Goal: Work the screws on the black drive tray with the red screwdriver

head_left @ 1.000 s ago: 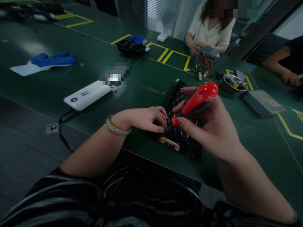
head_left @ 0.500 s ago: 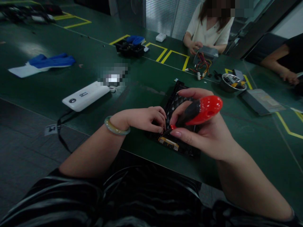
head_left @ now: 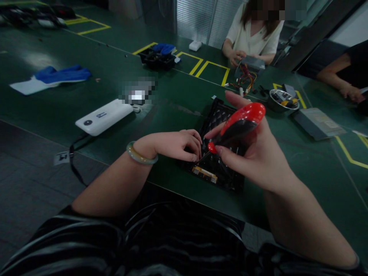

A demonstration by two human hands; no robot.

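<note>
Where the near edge of the green table (head_left: 71,103) runs past the person's lap, a black tray (head_left: 220,115) lies flat just inside that edge, with a small gold connector (head_left: 204,174) at its near end. The left hand (head_left: 172,145), a bangle (head_left: 140,155) on its wrist, rests on the tray's left side with fingers curled together and tips pressed down on the tray; whether they pinch anything small cannot be told. The right hand (head_left: 253,153) is clamped on a screwdriver (head_left: 237,125) with a red and black handle, thumb and fingers wrapped round the grip; the tool is tilted, handle up and to the right, shaft pointing down and left toward the tray just beside the left fingertips. The tip itself is too dark to make out. To the left on the table lies a white box (head_left: 105,116) with a black cord (head_left: 75,151) hanging over the near edge. Further left lie blue and white gloves (head_left: 51,76). Toward the far edge sit a black bin (head_left: 157,59), a metal bowl (head_left: 283,100) and a flat grey drive (head_left: 319,123). A second person's hands (head_left: 237,57) work at a wired unit (head_left: 249,67) at the far side; a third person's arm (head_left: 340,78) rests at the right.
</note>
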